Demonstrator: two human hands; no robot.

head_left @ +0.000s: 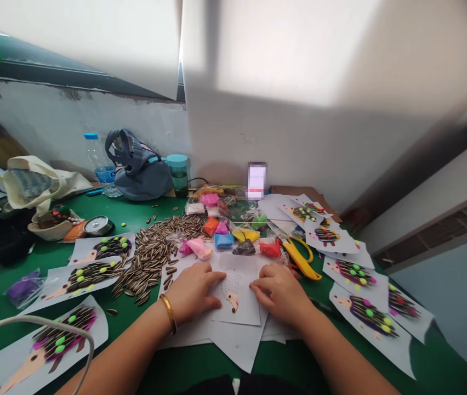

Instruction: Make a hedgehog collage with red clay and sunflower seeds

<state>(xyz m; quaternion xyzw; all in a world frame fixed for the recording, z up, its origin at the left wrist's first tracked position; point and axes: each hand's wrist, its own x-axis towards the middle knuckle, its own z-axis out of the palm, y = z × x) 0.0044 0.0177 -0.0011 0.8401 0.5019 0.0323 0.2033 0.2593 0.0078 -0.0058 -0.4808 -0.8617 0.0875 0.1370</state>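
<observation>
A white sheet of paper [245, 314] lies before me, bearing a partly drawn hedgehog [231, 299] with a dotted outline and a peach clay face. My left hand [195, 291] rests on the left side of this sheet, thumb and fingers apart, a gold bangle at the wrist. On the right side, my right hand [279, 293] has thumb and forefinger pinched together. A tiny dark bit shows at their tips, too small to name. Bagged clay, including blue [224, 241], red [269, 249] and black [243, 248], lies just beyond both hands.
A heap of sunflower seeds [155, 249] spreads left of the paper. Finished hedgehog pictures lie left [58, 343] and right [367, 318]. Yellow-handled scissors [309, 249] and a yellow cutter [299, 260] lie right. A cable [32, 319] crosses front left; a bottle, bag and cup stand behind.
</observation>
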